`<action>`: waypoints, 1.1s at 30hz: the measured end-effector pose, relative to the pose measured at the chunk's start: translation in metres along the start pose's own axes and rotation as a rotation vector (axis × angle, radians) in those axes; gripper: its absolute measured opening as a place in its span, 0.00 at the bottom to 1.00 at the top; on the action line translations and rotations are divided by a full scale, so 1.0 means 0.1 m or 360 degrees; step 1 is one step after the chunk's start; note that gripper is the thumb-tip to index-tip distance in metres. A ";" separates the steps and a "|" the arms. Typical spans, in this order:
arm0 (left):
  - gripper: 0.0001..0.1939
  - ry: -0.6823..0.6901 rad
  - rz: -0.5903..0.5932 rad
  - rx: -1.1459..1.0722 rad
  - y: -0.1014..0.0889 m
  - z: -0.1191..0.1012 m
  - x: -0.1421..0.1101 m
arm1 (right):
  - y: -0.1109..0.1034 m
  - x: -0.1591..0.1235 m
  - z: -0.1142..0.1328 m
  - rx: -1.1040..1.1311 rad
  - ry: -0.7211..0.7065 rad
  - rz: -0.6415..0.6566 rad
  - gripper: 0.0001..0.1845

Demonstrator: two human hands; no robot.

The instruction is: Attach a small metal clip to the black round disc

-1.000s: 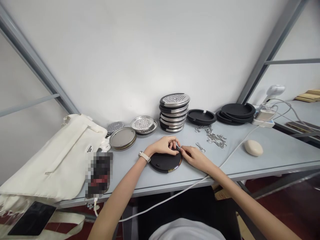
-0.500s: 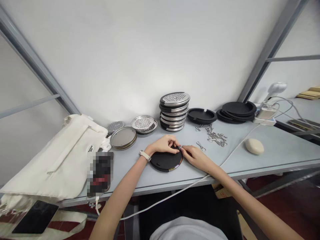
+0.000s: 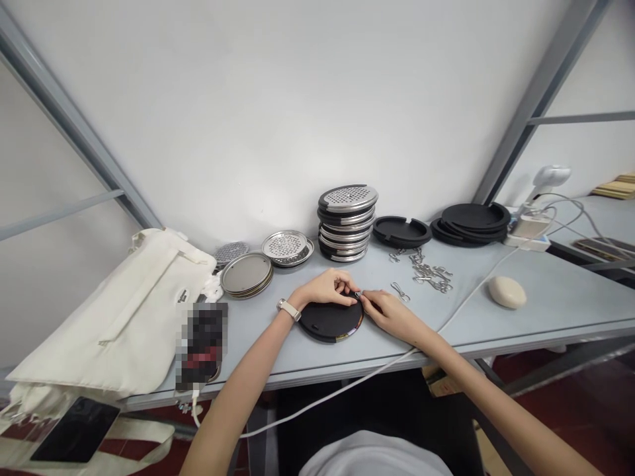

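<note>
A black round disc [image 3: 330, 322] lies on the table in front of me, with a small slot and a coloured strip along its right front rim. My left hand [image 3: 328, 288] curls over its far edge, thumb and fingers pinched at the rim. From the right, my right hand [image 3: 389, 309] meets it there, fingertips closed on a small metal clip [image 3: 358, 295] that they partly hide. Beside my right hand lies a loose metal clip [image 3: 399, 291]. Behind it several more metal clips [image 3: 430, 274] form a scattered pile.
Perforated metal plates in black rings [image 3: 348, 228] are stacked by the wall. Black rings [image 3: 401, 231] stand to their right, plain metal discs [image 3: 247, 273] to their left. A white bag [image 3: 114, 317], a phone [image 3: 201, 344], a white cable [image 3: 461, 304] and a cream oval object [image 3: 507, 292] surround the work.
My hands keep almost the same grip at the disc's far right edge. The whole view has shifted very slightly; nothing else has visibly moved.
</note>
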State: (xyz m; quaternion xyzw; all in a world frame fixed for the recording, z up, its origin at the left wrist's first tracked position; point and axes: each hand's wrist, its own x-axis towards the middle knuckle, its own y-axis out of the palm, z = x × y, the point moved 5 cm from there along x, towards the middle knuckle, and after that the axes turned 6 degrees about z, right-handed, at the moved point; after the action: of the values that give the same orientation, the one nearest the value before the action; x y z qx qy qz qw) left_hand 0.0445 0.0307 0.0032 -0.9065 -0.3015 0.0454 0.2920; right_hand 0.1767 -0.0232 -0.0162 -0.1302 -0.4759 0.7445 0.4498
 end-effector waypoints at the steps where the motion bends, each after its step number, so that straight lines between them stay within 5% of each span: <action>1: 0.11 0.0000 0.0000 -0.0002 0.00 -0.01 0.00 | 0.00 0.00 0.00 -0.0001 -0.0003 -0.0001 0.19; 33: 0.10 -0.0007 0.0008 0.0006 0.00 -0.05 -0.01 | -0.02 -0.02 -0.02 0.0009 0.0080 -0.0015 0.18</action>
State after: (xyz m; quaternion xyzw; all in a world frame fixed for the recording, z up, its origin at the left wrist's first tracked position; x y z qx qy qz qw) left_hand 0.0452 0.0280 0.0073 -0.9067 -0.2997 0.0488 0.2928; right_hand 0.1801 -0.0236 -0.0161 -0.1453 -0.4629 0.7403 0.4655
